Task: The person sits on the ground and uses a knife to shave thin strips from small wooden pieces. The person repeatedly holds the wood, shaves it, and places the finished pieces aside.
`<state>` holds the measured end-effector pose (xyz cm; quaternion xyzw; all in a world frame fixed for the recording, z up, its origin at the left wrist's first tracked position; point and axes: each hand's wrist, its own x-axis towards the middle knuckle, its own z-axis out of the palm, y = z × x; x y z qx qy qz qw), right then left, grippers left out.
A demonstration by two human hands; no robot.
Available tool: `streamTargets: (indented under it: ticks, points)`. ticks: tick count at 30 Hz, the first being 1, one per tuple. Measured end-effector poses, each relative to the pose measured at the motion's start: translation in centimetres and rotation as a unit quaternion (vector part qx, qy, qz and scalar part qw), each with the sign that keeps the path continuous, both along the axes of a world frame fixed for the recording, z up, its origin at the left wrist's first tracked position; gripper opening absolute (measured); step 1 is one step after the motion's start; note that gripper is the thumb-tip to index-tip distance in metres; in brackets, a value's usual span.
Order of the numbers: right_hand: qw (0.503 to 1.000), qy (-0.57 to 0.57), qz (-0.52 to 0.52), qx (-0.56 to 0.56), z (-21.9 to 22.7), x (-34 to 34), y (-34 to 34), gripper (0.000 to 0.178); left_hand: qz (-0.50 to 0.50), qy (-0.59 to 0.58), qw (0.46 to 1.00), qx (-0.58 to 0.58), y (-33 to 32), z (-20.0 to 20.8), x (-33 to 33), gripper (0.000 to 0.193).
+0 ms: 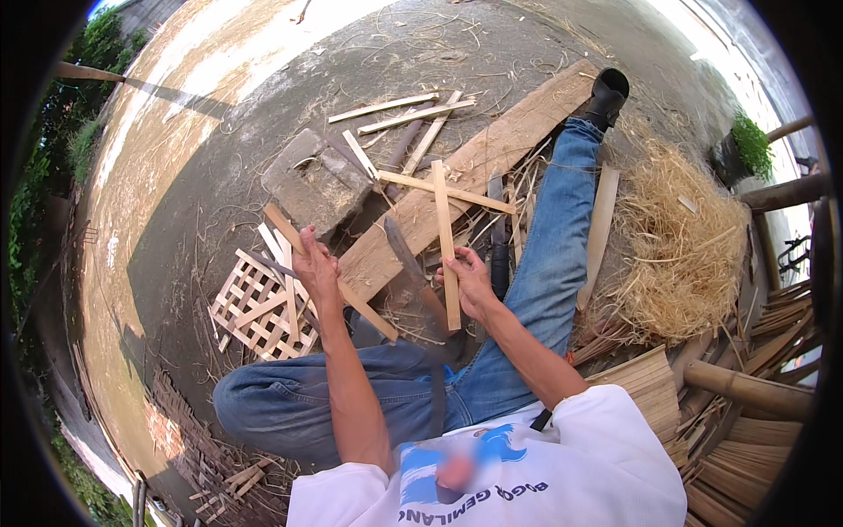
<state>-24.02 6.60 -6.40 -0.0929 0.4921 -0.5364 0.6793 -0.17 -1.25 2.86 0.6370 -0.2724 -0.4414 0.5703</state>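
Observation:
I sit on the ground in blue jeans. My left hand grips a flat bamboo strip that slants from upper left down to the right. My right hand holds another bamboo strip nearly upright. Between the two hands a dark long-bladed knife lies with its blade pointing away from me, over a long wooden plank.
A woven bamboo lattice lies by my left knee. A grey concrete block and loose strips lie ahead. A pile of straw-like shavings is at right, with bamboo poles and stacked slats.

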Motion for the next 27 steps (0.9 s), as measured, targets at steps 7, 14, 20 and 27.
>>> streamTargets:
  ticks: [7, 14, 20, 27]
  points:
    - [0.997, -0.036, -0.063, 0.0, -0.8, -0.6, -1.4, 0.029, 0.077, -0.424, 0.88, 0.199, -2.6, -6.4, 6.8, 0.114]
    - [0.99, -0.124, -0.05, 0.049, 2.2, 3.9, -1.5, 0.029, -0.385, -0.21, 0.89, 0.125, 0.0, -7.8, 8.4, 0.078]
    - [0.973, -0.206, -0.101, 0.007, 2.4, 4.7, -5.3, 0.018, -0.567, -0.144, 0.807, 0.081, 3.2, 4.3, -3.9, 0.095]
    - [0.974, -0.218, -0.06, -0.034, 3.3, 7.2, -6.8, 0.018, -0.312, -0.024, 0.949, -0.045, 2.5, 2.3, -7.1, 0.054]
